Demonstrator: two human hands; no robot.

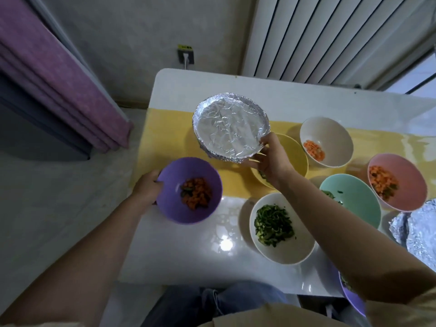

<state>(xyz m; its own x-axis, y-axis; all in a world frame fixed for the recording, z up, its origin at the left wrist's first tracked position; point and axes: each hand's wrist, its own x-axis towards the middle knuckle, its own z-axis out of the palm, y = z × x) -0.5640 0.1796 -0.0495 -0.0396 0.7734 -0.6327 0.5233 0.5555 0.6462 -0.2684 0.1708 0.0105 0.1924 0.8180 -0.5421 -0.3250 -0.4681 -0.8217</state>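
hands, two. the left hand [147,188], at centre left of the frame, is gripping the left rim of the purple bowl [169,208], fingers curled round the rim. the right hand [271,159], at centre, is pinching the near right rim of the foil-covered dish [230,128], thumb lying on top of the foil and fingers clamped underneath.

foil-covered dish, one. it is round, and its silver foil is creased, stretched flat across the top and crimped down round the edge. it is being held above the yellow strip [165,138] in the upper middle of the frame, tilting toward the camera.

open bowls, seven:
- the purple bowl is holding diced orange pieces mixed with dark green bits and is overhanging the left edge of the bench [188,256]. whether it is resting there or lifted cannot be told.
- a yellow bowl [295,152] is sitting partly hidden under the right hand.
- a cream bowl [330,128] is holding orange dice, upper right.
- a pink bowl [405,166] is holding orange and green pieces, far right.
- a mint bowl [354,201] is sitting just beside the pink one.
- a white bowl [278,253] is holding chopped dark greens, lower centre.
- a second purple bowl [351,295] is showing only partly behind the right forearm, lower right.

loose foil [417,230], crumpled, is lying at the right edge of the frame; the count is unclear.
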